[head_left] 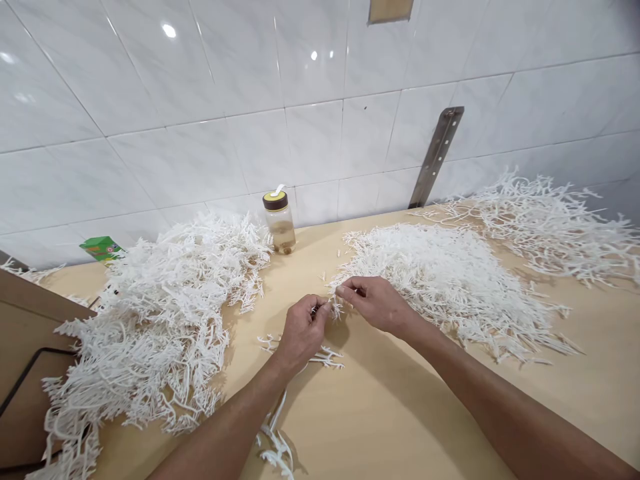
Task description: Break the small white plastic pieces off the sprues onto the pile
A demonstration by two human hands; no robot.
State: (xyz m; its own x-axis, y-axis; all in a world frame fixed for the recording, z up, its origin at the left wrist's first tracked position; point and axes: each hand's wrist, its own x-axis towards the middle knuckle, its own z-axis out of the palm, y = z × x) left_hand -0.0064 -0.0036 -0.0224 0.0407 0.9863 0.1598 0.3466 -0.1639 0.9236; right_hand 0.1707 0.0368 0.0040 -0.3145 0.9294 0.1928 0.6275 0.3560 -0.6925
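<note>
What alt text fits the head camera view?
A person's left hand and right hand nearly meet at a small white branched piece above a pale tabletop. Tangled white heaps lie on both sides; a lidded bottle stands near the tiled wall.

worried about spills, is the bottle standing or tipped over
Upright: the bottle stands on its base, lid on top.
</note>
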